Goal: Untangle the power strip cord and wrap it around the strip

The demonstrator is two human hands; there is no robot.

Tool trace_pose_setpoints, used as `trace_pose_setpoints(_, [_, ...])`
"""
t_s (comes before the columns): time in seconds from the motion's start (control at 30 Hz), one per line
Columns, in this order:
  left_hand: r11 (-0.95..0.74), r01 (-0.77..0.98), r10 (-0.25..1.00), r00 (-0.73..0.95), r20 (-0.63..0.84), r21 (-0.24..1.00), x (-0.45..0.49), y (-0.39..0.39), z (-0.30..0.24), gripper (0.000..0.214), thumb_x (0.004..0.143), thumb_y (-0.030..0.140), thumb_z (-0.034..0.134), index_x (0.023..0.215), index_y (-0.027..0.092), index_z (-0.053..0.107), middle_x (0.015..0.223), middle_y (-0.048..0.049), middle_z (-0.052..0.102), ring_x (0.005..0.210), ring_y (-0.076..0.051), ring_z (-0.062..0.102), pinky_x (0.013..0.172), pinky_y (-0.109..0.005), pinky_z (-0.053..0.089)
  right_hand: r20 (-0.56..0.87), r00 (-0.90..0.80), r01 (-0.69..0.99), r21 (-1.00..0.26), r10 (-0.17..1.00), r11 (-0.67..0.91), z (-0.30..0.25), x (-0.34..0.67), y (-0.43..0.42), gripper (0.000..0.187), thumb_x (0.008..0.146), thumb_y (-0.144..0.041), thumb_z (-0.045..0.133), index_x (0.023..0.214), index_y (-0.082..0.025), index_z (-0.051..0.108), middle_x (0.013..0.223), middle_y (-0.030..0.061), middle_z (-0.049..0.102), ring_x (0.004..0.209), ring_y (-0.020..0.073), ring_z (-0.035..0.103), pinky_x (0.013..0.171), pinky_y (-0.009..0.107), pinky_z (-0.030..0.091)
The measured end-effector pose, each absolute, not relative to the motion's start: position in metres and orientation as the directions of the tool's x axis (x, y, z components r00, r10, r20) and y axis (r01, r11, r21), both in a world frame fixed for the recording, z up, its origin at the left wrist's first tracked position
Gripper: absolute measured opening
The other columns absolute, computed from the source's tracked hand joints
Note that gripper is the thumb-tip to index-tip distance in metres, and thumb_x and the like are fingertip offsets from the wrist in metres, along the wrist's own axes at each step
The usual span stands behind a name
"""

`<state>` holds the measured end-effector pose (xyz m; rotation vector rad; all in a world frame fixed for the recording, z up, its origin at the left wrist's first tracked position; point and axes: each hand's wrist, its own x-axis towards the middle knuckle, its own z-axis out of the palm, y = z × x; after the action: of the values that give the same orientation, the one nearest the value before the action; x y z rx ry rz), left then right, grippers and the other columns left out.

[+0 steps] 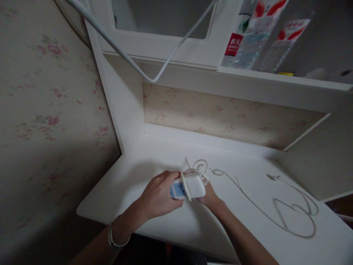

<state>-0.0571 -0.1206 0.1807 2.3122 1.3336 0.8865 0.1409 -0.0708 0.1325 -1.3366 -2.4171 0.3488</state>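
Observation:
A white power strip (pixel 196 186) with a blue socket face is held up over the desk. My left hand (pixel 160 195) is closed around its left end, thumb below and fingers above. Behind its right end is my right hand (pixel 209 197), the fingers mostly hidden by the strip and cord, so what they grip cannot be made out. Loops of white cord (pixel 184 182) wrap across the strip and bunch at its upper right. From there the cord runs right over the desk in loose curves to a plug (pixel 273 177).
The white desk (pixel 132 154) has a rounded left corner and a back panel with flowered wallpaper (pixel 198 110). Overhead hangs a bent white cable or tube (pixel 154 79). Several plastic bottles (pixel 253 44) stand on the upper right shelf (pixel 275 77). A cabinet door (pixel 165 46) is above.

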Motion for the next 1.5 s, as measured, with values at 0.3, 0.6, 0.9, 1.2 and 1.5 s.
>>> trace_pose_setpoints(0.3, [-0.292, 0.716, 0.953, 0.163, 0.255, 0.634, -0.056, -0.098, 0.164, 0.075, 0.066, 0.022, 0.067, 0.132, 0.025, 0.033, 0.108, -0.0047, 0.065, 0.095, -0.024, 0.063, 0.077, -0.031, 0.048, 0.221, -0.592, 0.804, 0.104, 0.775, 0.585, 0.153, 0.15, -0.124, 0.019, 0.097, -0.025, 0.039, 0.093, -0.018, 0.057, 0.074, 0.0029, 0.063, 0.063, 0.0159, 0.059, 0.056, 0.029, 0.03])
trace_pose_setpoints(0.6, [-0.345, 0.83, 0.938, 0.282, 0.202, 0.439, -0.036, -0.099, 0.147, 0.061, 0.073, 0.026, 0.063, 0.129, 0.025, 0.039, 0.103, -0.0068, 0.065, 0.096, -0.025, 0.061, 0.081, -0.033, 0.047, 0.128, -0.829, 0.558, 0.247, 0.544, 0.792, 0.182, 0.149, -0.121, 0.018, 0.093, -0.016, 0.048, 0.078, -0.017, 0.057, 0.073, 0.0034, 0.062, 0.064, 0.0159, 0.055, 0.058, 0.031, 0.032])
trace_pose_setpoints(0.9, [-0.361, 0.74, 0.93, 0.328, 0.165, 0.567, -0.037, -0.092, 0.141, 0.045, 0.07, 0.021, 0.064, 0.112, 0.021, 0.048, 0.104, -0.0061, 0.062, 0.097, -0.023, 0.06, 0.082, -0.031, 0.046, -0.041, -0.841, 0.528, 0.159, 0.54, 0.834, 0.178, 0.14, -0.118, 0.014, 0.092, -0.024, 0.052, 0.086, -0.016, 0.061, 0.08, 0.0033, 0.066, 0.065, 0.0158, 0.062, 0.053, 0.028, 0.035])
trace_pose_setpoints(1.2, [-0.393, 0.606, 0.885, 0.454, 0.104, 0.692, -0.042, -0.085, 0.152, 0.043, 0.066, 0.025, 0.068, 0.106, 0.021, 0.052, 0.101, -0.0031, 0.062, 0.091, -0.021, 0.059, 0.076, -0.028, 0.046, -0.005, -0.813, 0.581, -0.082, 0.583, 0.81, 0.215, 0.159, -0.105, 0.025, 0.094, -0.041, 0.047, 0.095, -0.025, 0.067, 0.088, 0.0002, 0.068, 0.073, 0.0131, 0.063, 0.061, 0.025, 0.038])
trace_pose_setpoints(1.5, [-0.49, 0.712, 0.865, 0.467, 0.181, 0.503, -0.034, -0.091, 0.136, 0.051, 0.069, 0.018, 0.06, 0.118, 0.02, 0.047, 0.115, -0.0084, 0.056, 0.105, -0.024, 0.055, 0.091, -0.034, 0.045, -0.022, -0.789, 0.612, -0.117, 0.614, 0.782, 0.223, 0.168, -0.099, 0.023, 0.092, -0.038, 0.051, 0.093, -0.023, 0.069, 0.085, 0.003, 0.066, 0.077, 0.0147, 0.062, 0.069, 0.026, 0.04])
